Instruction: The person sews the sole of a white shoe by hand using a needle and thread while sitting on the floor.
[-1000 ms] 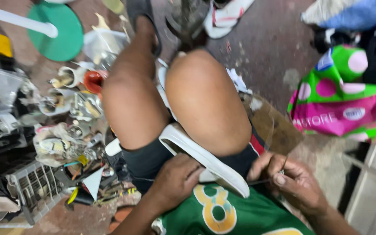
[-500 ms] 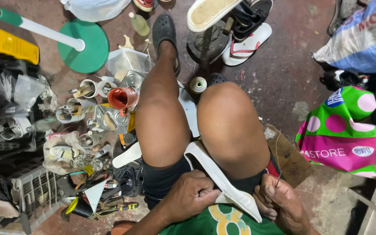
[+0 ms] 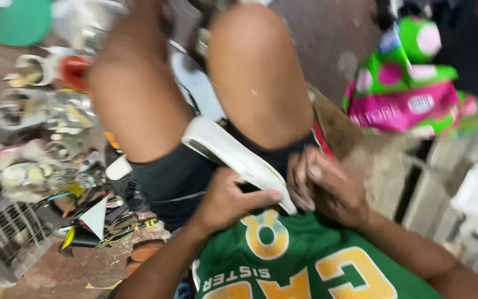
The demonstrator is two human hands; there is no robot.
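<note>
- Holding the white shoe sole (image 3: 233, 158) across your lap, you have it resting on the thighs just below the knees, its near end against your green shirt (image 3: 305, 260).
- Your left hand (image 3: 225, 199) wraps the near end from below, thumb pressed along the edge; that grip is closed firmly on the sole.
- Your right hand (image 3: 325, 188) is curled at the same end, fingertips pinched together beside the edge. Whether it holds a needle or thread, I cannot tell; the picture is blurred there.
- To do this well, keep the sole braced on both thighs, the left thumb close to the working spot, and the fingers clear of it.
- On the floor to your left, a red-lined tin (image 3: 76, 72) and a pale tin (image 3: 31, 69) stand near each other; their contents are too blurred to name.
- A wire basket (image 3: 6, 227) sits at the lower left among scattered scraps; what is inside it is unclear.
- A green and pink bag (image 3: 410, 88) bulges on the right, contents hidden.
</note>
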